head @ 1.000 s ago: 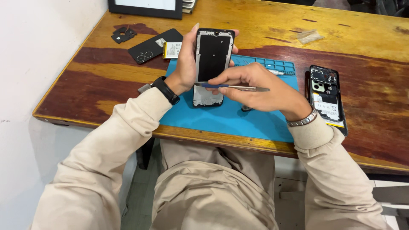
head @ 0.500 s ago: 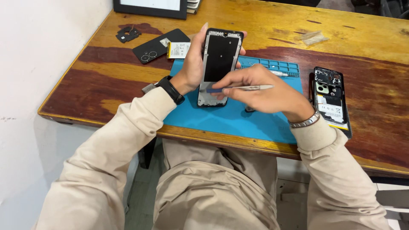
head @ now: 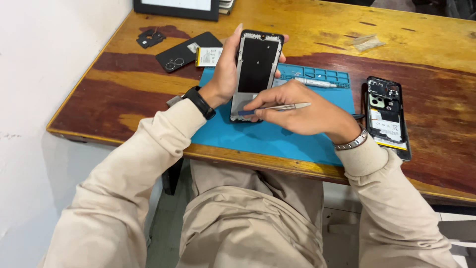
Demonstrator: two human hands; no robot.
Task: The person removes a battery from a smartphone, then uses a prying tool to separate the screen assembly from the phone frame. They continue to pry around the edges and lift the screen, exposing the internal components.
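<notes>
Change: the black rectangular phone frame (head: 257, 69) is now raised more upright than a second ago; tool tip stays at its lower edge
Left hand (head: 225, 74): closed around the frame, above the blue rubber mat (head: 297, 139) on the wooden desk (head: 124, 94)
Right hand (head: 302, 109): pinching thin metal tweezers (head: 280, 106)
Count: one frame; one opened phone body (head: 386, 116); one black back cover (head: 186, 51)

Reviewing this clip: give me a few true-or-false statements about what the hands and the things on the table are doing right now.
1. The left hand holds the phone frame. True.
2. The right hand holds a screwdriver upright. False: it holds tweezers, lying nearly level, tips at the frame's lower end.
3. The opened phone lies on the blue mat. False: it lies on the wooden table, right of the mat.
4. A black back cover lies left of the mat. True.
</notes>
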